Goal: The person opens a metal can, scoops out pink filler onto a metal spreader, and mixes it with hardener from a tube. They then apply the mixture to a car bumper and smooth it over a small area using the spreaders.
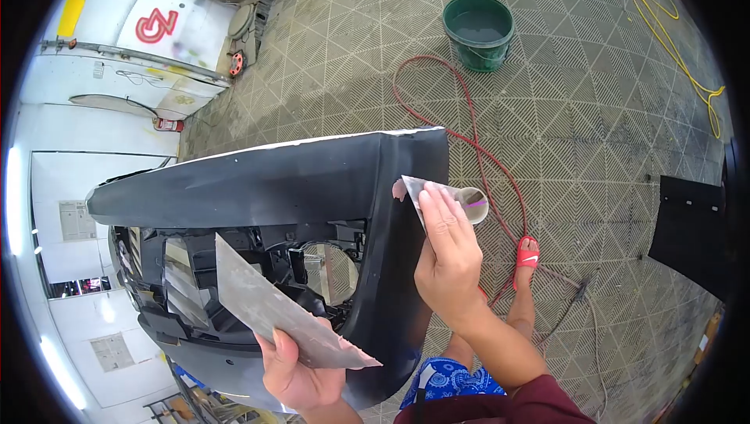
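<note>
A black car bumper (297,178) lies in front of me, its openings and inner brackets showing at the lower left. My left hand (301,373) grips a flat grey metal plate (273,307) with pink filler smeared along its near edge. Over the bumper's right corner, my right hand (449,248) is closed on a thin putty spreader (418,194), fingers pressed along its face. The blade's tip meets a small patch of pink filler (399,190) on the black surface. Just past those fingers shows a round, pale thing (473,205) with a purple stripe.
A green bucket (478,33) of greyish liquid stands on the patterned floor. The red hose (512,170) loops beside the bumper and runs by my foot in a red slide (528,251). A yellow cable (668,41) and black panel (687,229) lie right; a fire extinguisher (168,124) is left.
</note>
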### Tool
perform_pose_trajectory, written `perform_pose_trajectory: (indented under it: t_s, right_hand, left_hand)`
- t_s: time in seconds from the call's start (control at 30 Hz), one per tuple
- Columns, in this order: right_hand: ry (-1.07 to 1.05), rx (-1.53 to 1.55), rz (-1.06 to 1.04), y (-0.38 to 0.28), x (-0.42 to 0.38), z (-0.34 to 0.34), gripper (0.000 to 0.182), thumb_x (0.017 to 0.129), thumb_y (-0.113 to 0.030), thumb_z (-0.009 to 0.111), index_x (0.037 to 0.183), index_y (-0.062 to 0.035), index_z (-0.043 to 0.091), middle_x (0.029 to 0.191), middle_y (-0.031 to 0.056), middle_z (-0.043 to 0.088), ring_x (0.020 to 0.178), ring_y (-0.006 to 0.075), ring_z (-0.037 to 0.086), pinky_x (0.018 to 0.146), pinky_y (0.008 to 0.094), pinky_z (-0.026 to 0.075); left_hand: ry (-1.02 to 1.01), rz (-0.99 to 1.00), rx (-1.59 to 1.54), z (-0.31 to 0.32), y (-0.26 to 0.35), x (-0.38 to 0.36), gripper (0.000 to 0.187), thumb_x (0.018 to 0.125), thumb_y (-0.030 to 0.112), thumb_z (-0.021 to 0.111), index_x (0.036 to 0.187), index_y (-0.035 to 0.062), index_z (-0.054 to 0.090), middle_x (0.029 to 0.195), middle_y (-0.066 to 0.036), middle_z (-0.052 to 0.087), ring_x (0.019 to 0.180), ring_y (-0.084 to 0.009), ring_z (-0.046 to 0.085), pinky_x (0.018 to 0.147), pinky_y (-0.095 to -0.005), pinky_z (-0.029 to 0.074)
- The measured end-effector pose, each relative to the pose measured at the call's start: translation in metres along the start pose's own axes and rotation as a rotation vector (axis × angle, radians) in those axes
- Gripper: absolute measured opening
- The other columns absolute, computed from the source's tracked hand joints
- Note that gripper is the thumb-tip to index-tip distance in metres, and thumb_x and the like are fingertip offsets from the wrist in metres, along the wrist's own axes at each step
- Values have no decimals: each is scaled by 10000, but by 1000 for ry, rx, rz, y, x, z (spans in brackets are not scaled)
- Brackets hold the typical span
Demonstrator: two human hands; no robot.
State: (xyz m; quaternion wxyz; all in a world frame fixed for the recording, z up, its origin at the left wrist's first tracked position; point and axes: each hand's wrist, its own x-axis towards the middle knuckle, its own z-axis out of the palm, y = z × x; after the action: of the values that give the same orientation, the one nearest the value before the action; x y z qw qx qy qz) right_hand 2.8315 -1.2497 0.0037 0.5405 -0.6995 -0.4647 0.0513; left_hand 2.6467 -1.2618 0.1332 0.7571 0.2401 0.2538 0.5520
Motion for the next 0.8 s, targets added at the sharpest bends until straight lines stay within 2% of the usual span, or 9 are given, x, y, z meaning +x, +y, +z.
perform_pose_trajectory:
  t_s: [0.27, 0.43, 0.8]
  right_hand:
    - [40, -53, -9, -3, -9, 14, 492, 814, 74, 628, 1302, 16, 648, 1312, 185, 673, 1196, 432, 638, 1037, 551, 482]
    - [59, -91, -58, 4, -12, 21, 479, 813, 64, 633, 1286, -1, 664, 1312, 167, 678, 1189, 429, 642, 1037, 554, 481]
    - [47, -138, -112, 11, -20, 10, 456, 821, 48, 646, 1272, -14, 680, 1299, 157, 689, 1192, 429, 643, 1036, 566, 477]
  left_hand:
    - [40, 3, 25, -14, 9, 0, 366, 1114, 191, 364, 1430, 15, 420, 1314, -142, 462, 1043, -377, 566, 888, -634, 614]
    - [59, 37, 44, -24, 12, -3, 385, 1113, 191, 365, 1439, -15, 376, 1318, -142, 446, 1022, -369, 559, 872, -677, 603]
    - [88, 50, 33, -30, 10, -4, 393, 1113, 204, 368, 1417, -45, 390, 1290, -153, 461, 1019, -375, 563, 840, -696, 602]
